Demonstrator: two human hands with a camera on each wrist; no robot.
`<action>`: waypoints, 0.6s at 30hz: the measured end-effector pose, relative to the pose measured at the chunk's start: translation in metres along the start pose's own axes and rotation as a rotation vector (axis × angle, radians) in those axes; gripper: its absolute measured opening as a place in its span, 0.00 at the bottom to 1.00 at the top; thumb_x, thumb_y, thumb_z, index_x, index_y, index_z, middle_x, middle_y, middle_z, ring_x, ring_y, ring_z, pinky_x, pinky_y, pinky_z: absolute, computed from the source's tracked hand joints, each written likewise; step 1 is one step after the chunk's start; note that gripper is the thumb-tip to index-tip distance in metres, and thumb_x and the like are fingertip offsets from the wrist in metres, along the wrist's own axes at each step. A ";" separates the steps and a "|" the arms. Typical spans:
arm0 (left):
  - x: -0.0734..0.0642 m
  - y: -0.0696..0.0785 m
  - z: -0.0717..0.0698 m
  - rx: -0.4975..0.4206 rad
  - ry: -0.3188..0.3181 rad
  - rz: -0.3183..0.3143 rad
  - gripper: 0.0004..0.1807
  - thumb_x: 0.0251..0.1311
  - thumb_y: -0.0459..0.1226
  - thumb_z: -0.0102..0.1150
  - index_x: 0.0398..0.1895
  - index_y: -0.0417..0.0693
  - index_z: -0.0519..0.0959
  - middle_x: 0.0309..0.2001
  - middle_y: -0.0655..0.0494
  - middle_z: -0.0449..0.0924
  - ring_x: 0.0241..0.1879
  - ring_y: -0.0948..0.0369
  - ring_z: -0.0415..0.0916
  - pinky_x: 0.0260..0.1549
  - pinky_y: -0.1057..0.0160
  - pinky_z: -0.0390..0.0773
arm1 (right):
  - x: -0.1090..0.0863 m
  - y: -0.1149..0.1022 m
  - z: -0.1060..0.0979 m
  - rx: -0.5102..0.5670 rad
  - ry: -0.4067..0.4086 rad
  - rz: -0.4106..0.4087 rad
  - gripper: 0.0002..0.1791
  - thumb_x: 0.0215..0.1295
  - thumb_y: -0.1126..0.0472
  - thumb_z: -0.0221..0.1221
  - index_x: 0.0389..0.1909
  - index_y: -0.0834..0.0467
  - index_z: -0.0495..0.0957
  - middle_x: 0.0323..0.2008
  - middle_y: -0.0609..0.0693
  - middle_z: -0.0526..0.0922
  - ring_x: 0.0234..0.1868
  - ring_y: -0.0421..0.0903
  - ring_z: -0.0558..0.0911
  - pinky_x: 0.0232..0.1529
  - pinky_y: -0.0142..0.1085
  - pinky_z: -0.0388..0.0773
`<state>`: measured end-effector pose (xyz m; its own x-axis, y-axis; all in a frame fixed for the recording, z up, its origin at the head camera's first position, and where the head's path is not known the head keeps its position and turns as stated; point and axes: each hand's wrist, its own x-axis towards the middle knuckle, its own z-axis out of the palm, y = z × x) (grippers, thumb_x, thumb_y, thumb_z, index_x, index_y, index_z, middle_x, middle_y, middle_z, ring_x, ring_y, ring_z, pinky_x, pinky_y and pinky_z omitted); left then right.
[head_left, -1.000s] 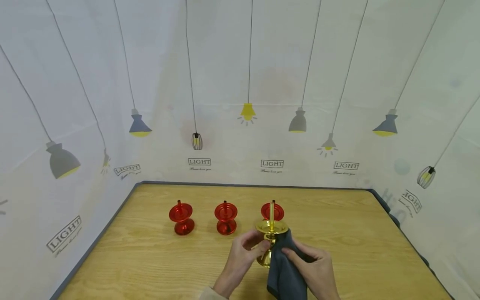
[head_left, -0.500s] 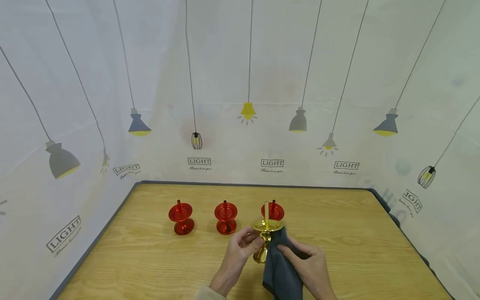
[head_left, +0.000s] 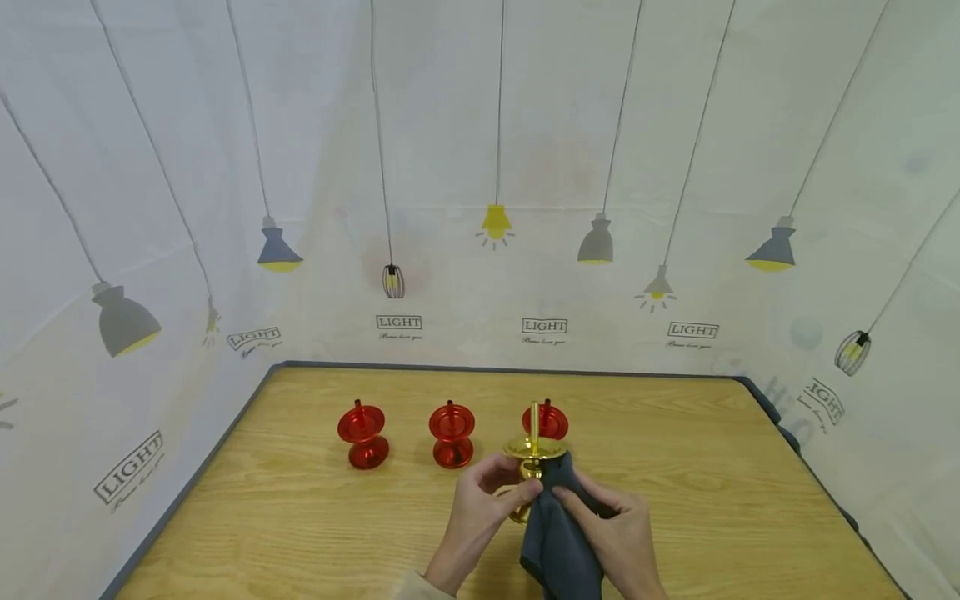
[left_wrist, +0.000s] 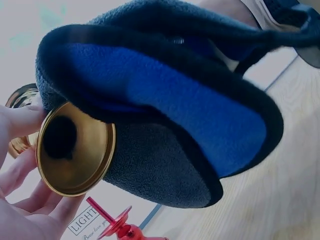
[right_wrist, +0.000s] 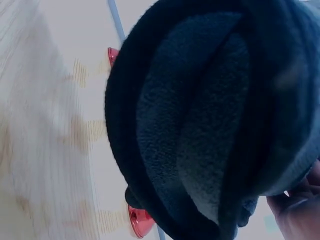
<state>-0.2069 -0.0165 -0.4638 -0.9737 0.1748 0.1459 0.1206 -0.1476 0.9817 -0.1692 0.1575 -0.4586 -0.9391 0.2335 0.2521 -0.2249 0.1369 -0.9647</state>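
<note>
My left hand (head_left: 480,510) grips the stem of a shiny gold candle holder (head_left: 534,450), raised above the table. It has a shallow dish and a tall central tube. My right hand (head_left: 621,527) pinches a dark grey-blue cloth (head_left: 558,537) against the holder's right side, and its loose end hangs down. Seen from the left wrist, the candle holder's hollow round base (left_wrist: 92,160) faces the camera beside the cloth's bright blue fold (left_wrist: 200,115). In the right wrist view the cloth (right_wrist: 210,125) covers most of the work, hiding the right fingertips.
Three red candle holders, left (head_left: 368,452), middle (head_left: 452,452) and right (head_left: 555,423), stand in a row on the wooden table (head_left: 315,533). The right one is partly behind the gold holder. A white lamp-printed curtain (head_left: 450,133) encloses the table's back and sides.
Both hands, with the gold candle holder and cloth, have shifted slightly left. The left thumb has moved across the stem, and the cloth now hides more of the base.
</note>
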 end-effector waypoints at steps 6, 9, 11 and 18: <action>0.001 0.000 0.000 -0.034 0.062 -0.057 0.20 0.55 0.39 0.76 0.44 0.33 0.84 0.40 0.53 0.86 0.41 0.62 0.82 0.38 0.66 0.81 | 0.001 -0.002 0.004 0.013 0.007 0.025 0.20 0.57 0.64 0.73 0.52 0.60 0.86 0.48 0.59 0.87 0.39 0.39 0.89 0.35 0.32 0.85; 0.002 0.000 0.000 -0.066 0.075 -0.090 0.22 0.56 0.39 0.75 0.47 0.31 0.83 0.40 0.56 0.86 0.41 0.63 0.82 0.39 0.66 0.80 | 0.002 -0.003 0.005 0.018 0.000 0.035 0.20 0.57 0.62 0.74 0.52 0.59 0.86 0.48 0.58 0.87 0.40 0.39 0.89 0.36 0.33 0.85; 0.002 0.000 -0.001 -0.076 0.076 -0.100 0.22 0.57 0.39 0.74 0.48 0.30 0.83 0.41 0.57 0.86 0.42 0.63 0.82 0.40 0.66 0.80 | 0.002 -0.003 0.006 0.020 -0.003 0.036 0.20 0.56 0.62 0.74 0.51 0.59 0.86 0.48 0.57 0.87 0.40 0.39 0.89 0.37 0.33 0.85; 0.001 0.000 -0.001 -0.087 0.067 -0.097 0.24 0.58 0.39 0.73 0.50 0.28 0.82 0.37 0.59 0.86 0.39 0.65 0.81 0.37 0.68 0.79 | 0.003 -0.003 0.006 0.035 -0.004 0.027 0.20 0.57 0.64 0.73 0.52 0.61 0.85 0.48 0.55 0.88 0.42 0.39 0.89 0.37 0.33 0.85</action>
<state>-0.2081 -0.0176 -0.4636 -0.9911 0.1274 0.0396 0.0111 -0.2173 0.9760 -0.1731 0.1521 -0.4553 -0.9461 0.2324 0.2257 -0.2085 0.0964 -0.9733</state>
